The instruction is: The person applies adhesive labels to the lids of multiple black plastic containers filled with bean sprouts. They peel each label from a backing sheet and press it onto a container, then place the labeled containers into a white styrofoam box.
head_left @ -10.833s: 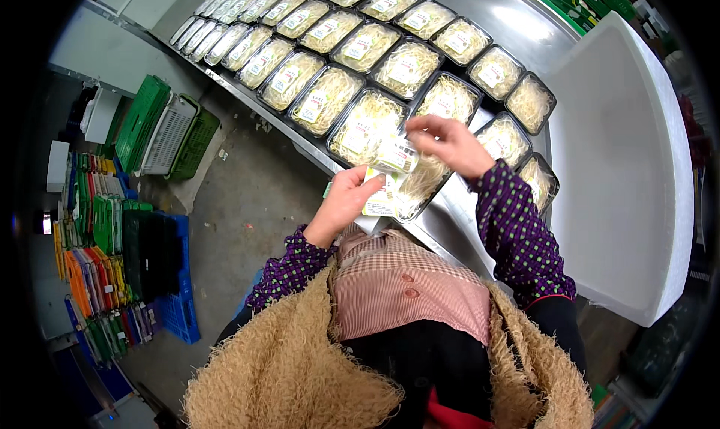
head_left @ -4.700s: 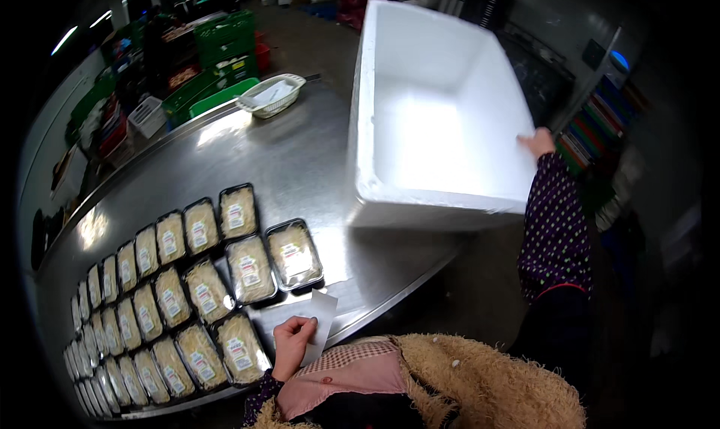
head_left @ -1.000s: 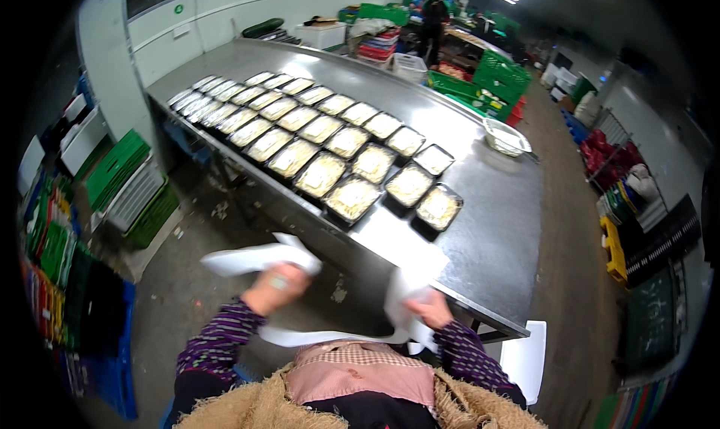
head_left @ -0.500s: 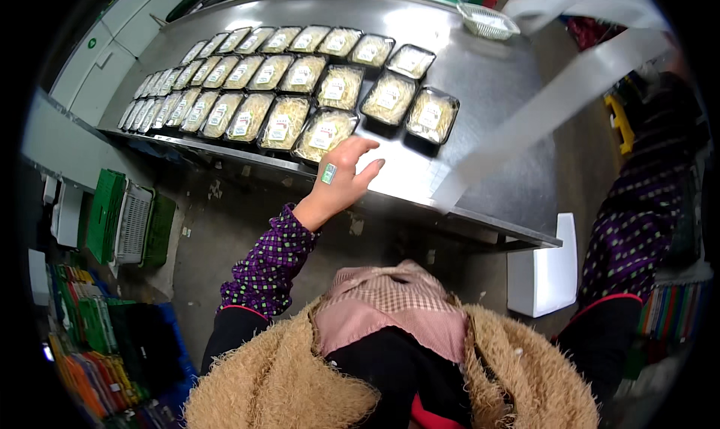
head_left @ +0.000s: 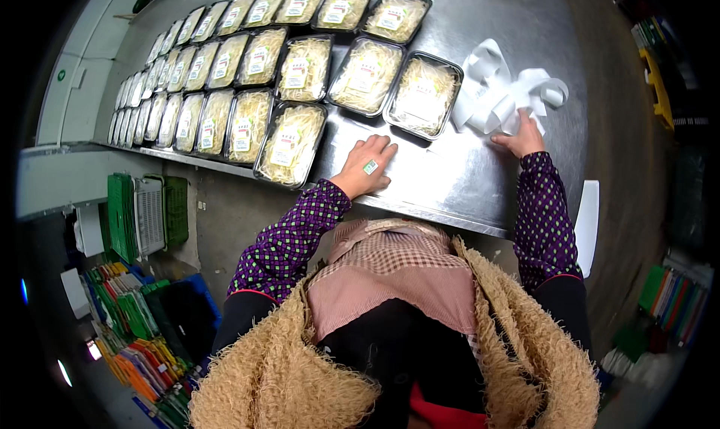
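My left hand (head_left: pixel 365 166) rests on the steel table (head_left: pixel 442 181) near its front edge, fingers loosely apart and holding nothing. A small label is stuck to its back. Just left of it lies a black tray of bean sprouts (head_left: pixel 291 144) under clear film with a white label. Two more such trays lie beyond my hand, the right one being a sprout tray (head_left: pixel 425 95) with its label facing up. My right hand (head_left: pixel 525 138) is at a loose, curled white paper strip (head_left: pixel 491 91), thumb apart from the fingers; its fingertips meet the strip's near edge.
Rows of similar packed trays (head_left: pixel 259 58) cover the table's left side. Green and white crates (head_left: pixel 148 211) stand on the floor at left, near stacks of coloured flat pieces (head_left: pixel 127 301). A white box (head_left: pixel 587 226) stands by the table's right front corner.
My right hand has come down from the upper right to the table, and the strip that hung in the air now lies bunched there. My left hand has moved slightly right. The view has shifted closer.
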The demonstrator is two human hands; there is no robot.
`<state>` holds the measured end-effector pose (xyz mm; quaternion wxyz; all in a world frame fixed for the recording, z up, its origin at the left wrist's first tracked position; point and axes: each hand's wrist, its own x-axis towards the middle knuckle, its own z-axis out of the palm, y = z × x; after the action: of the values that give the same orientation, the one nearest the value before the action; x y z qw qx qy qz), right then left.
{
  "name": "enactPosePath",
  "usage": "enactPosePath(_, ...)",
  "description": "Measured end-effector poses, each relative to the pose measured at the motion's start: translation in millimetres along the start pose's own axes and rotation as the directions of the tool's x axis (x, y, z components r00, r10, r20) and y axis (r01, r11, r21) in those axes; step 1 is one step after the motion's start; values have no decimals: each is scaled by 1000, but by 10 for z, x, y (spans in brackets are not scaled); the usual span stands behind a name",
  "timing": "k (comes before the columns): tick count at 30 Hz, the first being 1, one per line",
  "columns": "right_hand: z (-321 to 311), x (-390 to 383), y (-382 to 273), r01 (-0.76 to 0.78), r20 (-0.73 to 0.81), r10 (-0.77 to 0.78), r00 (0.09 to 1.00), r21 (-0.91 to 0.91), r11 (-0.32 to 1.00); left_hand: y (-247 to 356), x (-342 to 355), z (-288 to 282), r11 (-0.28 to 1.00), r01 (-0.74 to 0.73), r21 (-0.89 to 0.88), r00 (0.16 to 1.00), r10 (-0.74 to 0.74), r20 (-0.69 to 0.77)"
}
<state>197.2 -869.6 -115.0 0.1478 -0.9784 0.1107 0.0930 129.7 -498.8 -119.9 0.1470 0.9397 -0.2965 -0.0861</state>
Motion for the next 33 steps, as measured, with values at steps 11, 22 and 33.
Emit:
enactPosePath(11,872,-1081,-747,231,-142,-208,968,170,958,-61,335,47,987,-143,-72,990,142,-20)
enactPosePath(22,150,-1459,-1164,-338,337,33,941,938,72,365,251,-345,815,-552,-176,808,471,-354)
enactPosePath(33,-600,-1466,-1965,284,-269,-117,956,949,135,78,144,-1609,103,209,-972,978,-21,208)
